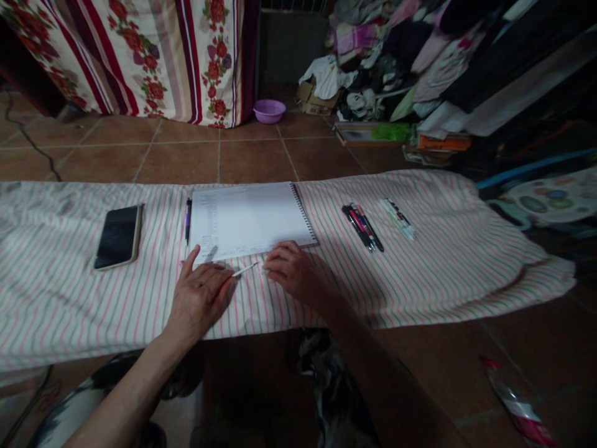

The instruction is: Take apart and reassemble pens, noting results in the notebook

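Note:
My left hand [203, 295] pinches a slim white pen [245, 269] between thumb and fingers, its dark tip pointing right. Facing that tip, my right hand [291, 270] has its fingers curled together; a small whitish bit shows at the fingertips, too small to name. Both hands are at the near edge of a spiral notebook [252, 218], which lies open at a mostly blank white page with a printed column on its left. Along the notebook's left side rests a purple and black pen [188, 221].
On the striped cloth [443, 267] lie a phone [119, 236] at left, a bunch of pens [362, 227] and some white pens [398, 218] at right. Beyond are a purple basin [269, 111] and piled clothes [364, 56]. A bottle [517, 404] lies on the floor.

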Motion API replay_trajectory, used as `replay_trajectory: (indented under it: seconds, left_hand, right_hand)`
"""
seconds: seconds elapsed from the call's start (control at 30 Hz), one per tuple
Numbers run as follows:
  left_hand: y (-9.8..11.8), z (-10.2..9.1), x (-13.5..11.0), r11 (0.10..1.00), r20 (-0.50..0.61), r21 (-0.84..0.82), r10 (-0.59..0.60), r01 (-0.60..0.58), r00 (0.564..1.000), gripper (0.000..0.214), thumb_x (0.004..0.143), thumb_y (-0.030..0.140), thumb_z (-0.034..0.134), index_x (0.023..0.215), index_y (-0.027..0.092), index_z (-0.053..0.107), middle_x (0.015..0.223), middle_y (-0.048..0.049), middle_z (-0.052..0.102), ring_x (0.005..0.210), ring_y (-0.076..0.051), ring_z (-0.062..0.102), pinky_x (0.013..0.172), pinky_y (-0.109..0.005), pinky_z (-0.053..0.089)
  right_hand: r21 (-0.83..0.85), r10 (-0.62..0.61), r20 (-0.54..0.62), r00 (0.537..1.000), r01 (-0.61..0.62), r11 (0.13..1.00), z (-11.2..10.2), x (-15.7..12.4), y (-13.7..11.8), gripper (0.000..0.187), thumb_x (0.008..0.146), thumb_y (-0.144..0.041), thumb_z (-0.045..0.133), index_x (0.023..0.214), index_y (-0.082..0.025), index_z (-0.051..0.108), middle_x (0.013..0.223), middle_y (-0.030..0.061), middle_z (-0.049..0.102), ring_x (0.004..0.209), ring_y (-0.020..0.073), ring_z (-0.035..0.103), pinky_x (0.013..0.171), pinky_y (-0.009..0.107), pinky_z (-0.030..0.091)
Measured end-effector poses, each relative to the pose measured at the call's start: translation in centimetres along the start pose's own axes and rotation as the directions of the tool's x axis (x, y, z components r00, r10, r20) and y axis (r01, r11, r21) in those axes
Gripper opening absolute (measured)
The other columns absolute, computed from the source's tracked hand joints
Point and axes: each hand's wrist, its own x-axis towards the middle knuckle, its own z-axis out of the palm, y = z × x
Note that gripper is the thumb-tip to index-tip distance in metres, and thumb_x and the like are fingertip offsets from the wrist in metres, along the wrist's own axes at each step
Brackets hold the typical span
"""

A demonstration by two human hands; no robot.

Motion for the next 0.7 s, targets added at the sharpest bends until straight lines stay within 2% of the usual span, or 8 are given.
replay_trajectory:
  seconds: [0.7]
  left_hand:
    - [0.28,0.25,0.33,1.000,0.011,-0.018,0.010,-0.010,1.000,0.013,0.083,0.018,0.053,0.086,0.018,0.065,0.078,-0.0010,0.070,0.076,-0.016,0.064,0.105,-0.053,0.029]
  right_hand:
    - [0.016,0.022,-0.019,1.000,-0.021,1.000,0.03,-0.04,-0.12,0.015,0.084,-0.025,0.056,0.080,-0.020,0.069,0.083,0.0044,0.065,0.095,0.0194,0.046,0.082,0.035,0.044]
